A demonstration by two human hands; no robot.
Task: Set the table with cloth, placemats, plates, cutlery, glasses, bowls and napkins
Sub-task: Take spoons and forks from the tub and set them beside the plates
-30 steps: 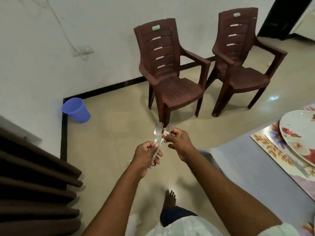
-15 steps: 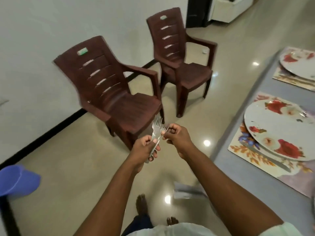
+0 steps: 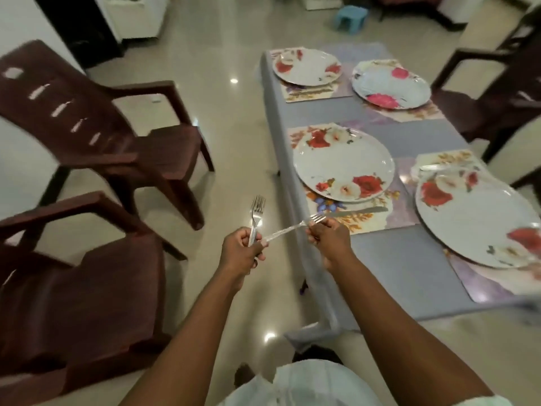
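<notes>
Table (image 3: 404, 259) with grey cloth carries four floral plates on placemats; knife (image 3: 355, 213) lies just below the near-left plate (image 3: 342, 164). Two brown chairs (image 3: 96, 136) stand left of the table. Left hand (image 3: 240, 252) grips an upright fork (image 3: 256, 213), tines up. Right hand (image 3: 328, 237) pinches a second fork (image 3: 295, 227) near its tines, axis near-horizontal, tines toward the table, handle end at the left hand.

The lower handle of the upright fork (image 3: 256, 213) is hidden inside the curled fingers (image 3: 244, 241) of the left hand (image 3: 239, 252). The neck of the slanted fork (image 3: 288, 229) is covered by the right hand (image 3: 329, 240). Right of those fingers, the near plate (image 3: 480, 224) is cut off by the picture's edge, and the knife (image 3: 358, 212) beyond them is blurred.
</notes>
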